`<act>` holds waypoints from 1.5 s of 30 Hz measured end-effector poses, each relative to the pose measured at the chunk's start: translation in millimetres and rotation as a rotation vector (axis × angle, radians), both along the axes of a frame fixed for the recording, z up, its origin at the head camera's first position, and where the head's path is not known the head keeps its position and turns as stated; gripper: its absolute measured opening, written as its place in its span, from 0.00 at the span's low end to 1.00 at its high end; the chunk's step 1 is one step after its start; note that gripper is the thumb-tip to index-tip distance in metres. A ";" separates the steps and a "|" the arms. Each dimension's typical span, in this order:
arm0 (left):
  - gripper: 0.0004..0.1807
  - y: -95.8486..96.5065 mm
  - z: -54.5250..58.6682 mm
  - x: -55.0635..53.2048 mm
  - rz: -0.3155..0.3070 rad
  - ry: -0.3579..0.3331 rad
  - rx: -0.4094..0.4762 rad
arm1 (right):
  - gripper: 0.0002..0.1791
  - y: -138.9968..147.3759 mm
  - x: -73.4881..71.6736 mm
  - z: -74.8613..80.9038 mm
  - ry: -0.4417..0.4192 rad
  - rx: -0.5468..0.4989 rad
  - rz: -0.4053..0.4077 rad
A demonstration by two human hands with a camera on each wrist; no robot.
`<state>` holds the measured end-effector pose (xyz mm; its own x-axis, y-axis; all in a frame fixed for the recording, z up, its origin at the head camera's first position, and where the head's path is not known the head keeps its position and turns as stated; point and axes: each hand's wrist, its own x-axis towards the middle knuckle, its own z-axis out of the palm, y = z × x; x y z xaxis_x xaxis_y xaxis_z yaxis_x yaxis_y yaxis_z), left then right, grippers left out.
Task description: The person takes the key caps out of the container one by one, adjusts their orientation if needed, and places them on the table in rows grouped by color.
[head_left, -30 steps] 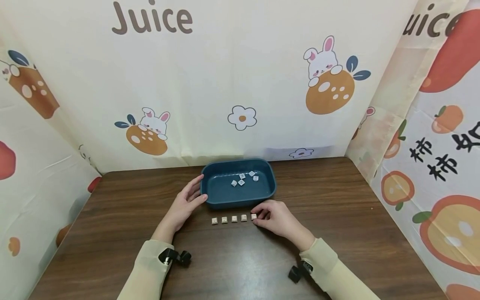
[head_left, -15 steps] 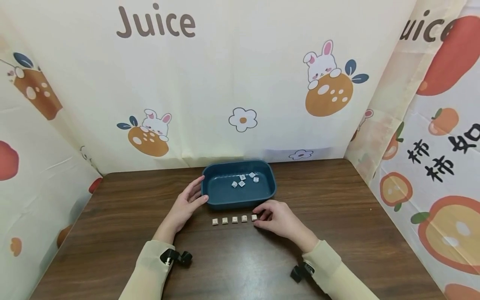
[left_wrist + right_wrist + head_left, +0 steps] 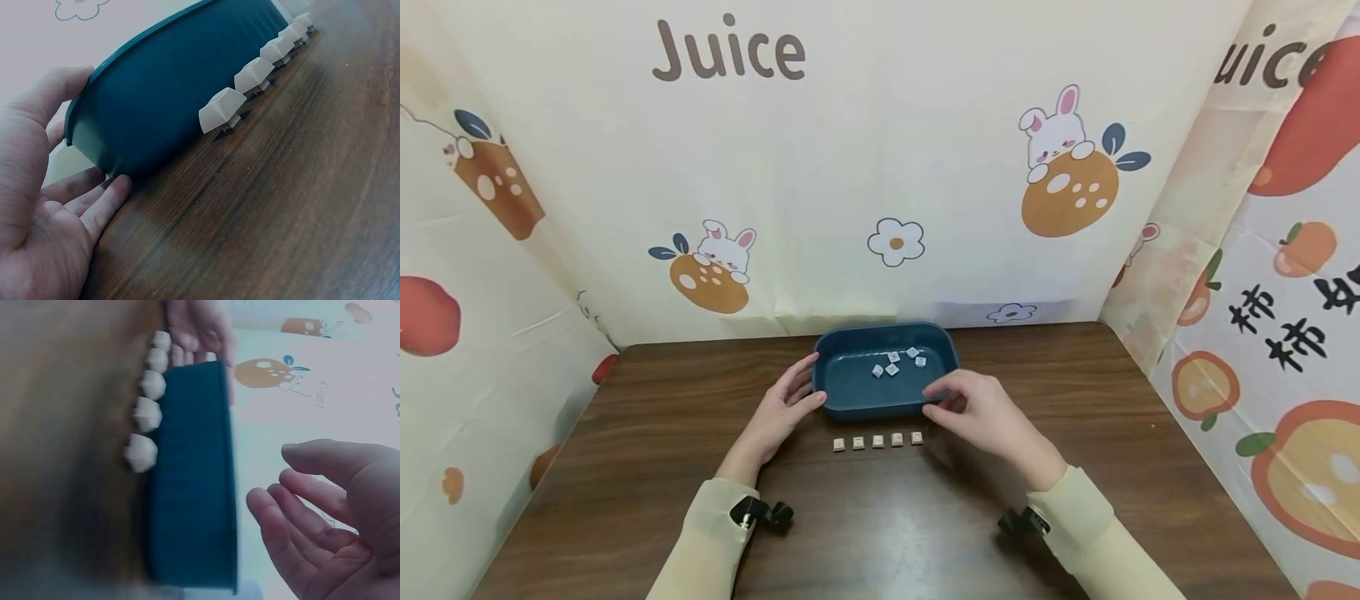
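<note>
Tray: dark blue oval plastic tray (image 3: pixel 850 398) mid-table, holding loose grey keycaps (image 3: pixel 895 362).
Right hand (image 3: pixel 981 410): empty, fingers relaxed over tray's near rim; best pinch one keycap lightly.
Left hand (image 3: pixel 784 408): flat against tray's left wall, steadying.
Row: five beige keycaps (image 3: pixel 877 441) before tray.

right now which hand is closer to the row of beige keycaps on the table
Right, by a little. The right hand hovers over the blue tray's near right corner, just above the keycap row's right end. The left hand rests against the tray's left end, off the row's left.
</note>
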<state>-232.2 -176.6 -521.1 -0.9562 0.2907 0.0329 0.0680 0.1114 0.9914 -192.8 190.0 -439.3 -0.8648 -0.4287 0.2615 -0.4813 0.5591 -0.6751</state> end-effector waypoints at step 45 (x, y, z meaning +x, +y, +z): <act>0.39 0.1 -0.8 -2.5 0.003 -0.001 -0.015 | 0.13 -74.3 -121.8 -44.8 -0.247 0.194 0.046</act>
<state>-234.7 -176.4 -521.9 -0.9571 0.2885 0.0275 0.0667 0.1267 0.9897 -314.6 115.7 -484.1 -0.8703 -0.4905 -0.0443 -0.3444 0.6705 -0.6572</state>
